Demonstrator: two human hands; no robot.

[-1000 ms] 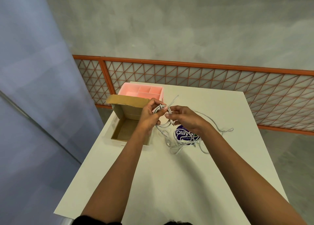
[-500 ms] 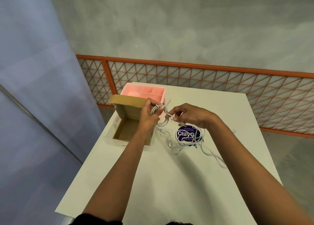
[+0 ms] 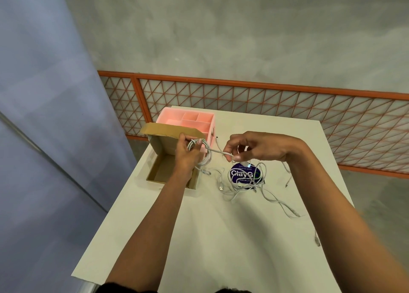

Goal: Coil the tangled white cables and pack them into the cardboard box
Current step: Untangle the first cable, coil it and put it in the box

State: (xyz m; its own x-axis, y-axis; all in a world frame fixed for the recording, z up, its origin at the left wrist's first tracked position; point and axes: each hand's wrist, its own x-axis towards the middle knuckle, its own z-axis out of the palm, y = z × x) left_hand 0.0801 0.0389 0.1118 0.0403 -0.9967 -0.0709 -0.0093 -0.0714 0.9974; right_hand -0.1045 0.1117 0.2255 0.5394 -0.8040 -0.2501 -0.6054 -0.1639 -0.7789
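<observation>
While the left hand (image 3: pixel 186 159) grips a small coil (image 3: pixel 207 156) above the right wall of the cardboard box (image 3: pixel 162 169), the right hand (image 3: pixel 254 146) pinches the same white cable (image 3: pixel 218 152) with thumb and forefinger, other fingers loosely curled. Taut span runs left-right between them. Loose tangle (image 3: pixel 241 185) lies on the desk (image 3: pixel 221 237) under the right hand; box is nearest the left hand.

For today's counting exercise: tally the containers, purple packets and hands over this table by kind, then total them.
Containers: 2, cardboard box and pink tray
Purple packet: 1
Hands: 2, left hand and right hand, both gripping white cable
Total: 5
</observation>
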